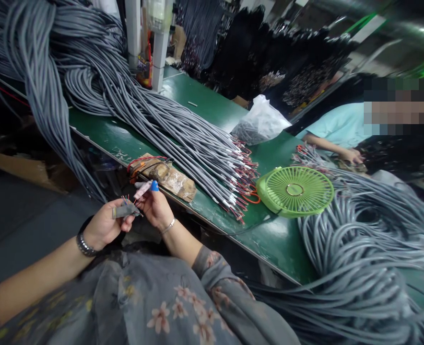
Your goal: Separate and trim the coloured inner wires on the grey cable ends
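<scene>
Close to the table's front edge, my left hand (pixel 106 224) is closed around thin coloured wires (pixel 137 212). A grey wrapped piece (pixel 123 211) lies across its fingers; whether this is a cable end or a taped thumb I cannot tell. My right hand (pixel 156 208) pinches at the same wires, its fingertips almost touching the left ones. It wears a blue cover on the thumb and a pale pinkish wrap on one finger. Just beyond the hands is a wooden block (pixel 178 183) with clear tape and red and black leads.
A thick bundle of grey cables (pixel 169 120) with stripped ends covers the green table (pixel 287 249). A green fan (pixel 294 191), a white plastic bag (pixel 260 122) and coiled grey cables (pixel 359 268) stand to the right. A co-worker's hand (pixel 352 155) is at far right.
</scene>
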A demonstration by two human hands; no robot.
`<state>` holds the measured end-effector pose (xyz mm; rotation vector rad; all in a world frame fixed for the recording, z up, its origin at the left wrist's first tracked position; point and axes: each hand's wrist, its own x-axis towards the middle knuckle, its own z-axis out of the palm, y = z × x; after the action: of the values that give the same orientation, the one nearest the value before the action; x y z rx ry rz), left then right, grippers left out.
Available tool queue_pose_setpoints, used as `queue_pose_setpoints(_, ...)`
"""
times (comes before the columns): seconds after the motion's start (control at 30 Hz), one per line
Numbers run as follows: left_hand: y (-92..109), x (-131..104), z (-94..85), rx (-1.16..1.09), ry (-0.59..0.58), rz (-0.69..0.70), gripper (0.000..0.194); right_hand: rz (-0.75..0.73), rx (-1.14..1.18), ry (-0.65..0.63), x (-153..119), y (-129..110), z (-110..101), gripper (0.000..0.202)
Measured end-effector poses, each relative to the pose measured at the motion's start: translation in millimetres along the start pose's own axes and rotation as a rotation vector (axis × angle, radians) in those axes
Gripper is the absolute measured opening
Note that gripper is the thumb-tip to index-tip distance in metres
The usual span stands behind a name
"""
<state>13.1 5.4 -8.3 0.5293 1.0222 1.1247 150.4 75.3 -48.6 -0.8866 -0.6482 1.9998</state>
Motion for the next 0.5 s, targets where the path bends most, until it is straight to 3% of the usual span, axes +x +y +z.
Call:
queue_pose_setpoints(0.13, -1.0, -10.1, 3.5, 0.062, 0.063, 0.058, 0.039, 0.082, 0.003, -0.049, -3.8, -7.1, -0.4, 0.066)
queue_pose_setpoints(0.3, -2.4, -21.1, 10.1, 0.091, 0.163, 0.151, 0.031, -0.002, -0.016, -0.014, -5.0, -6.6, -0.7, 0.046)
queue_pose_setpoints(0.5, 1.6, -17.5, 16.7, 0.045, 0.223, 0.162, 0.028, -0.038, -0.018, -0.002, -4.1, -2.5, -1.3, 0.054)
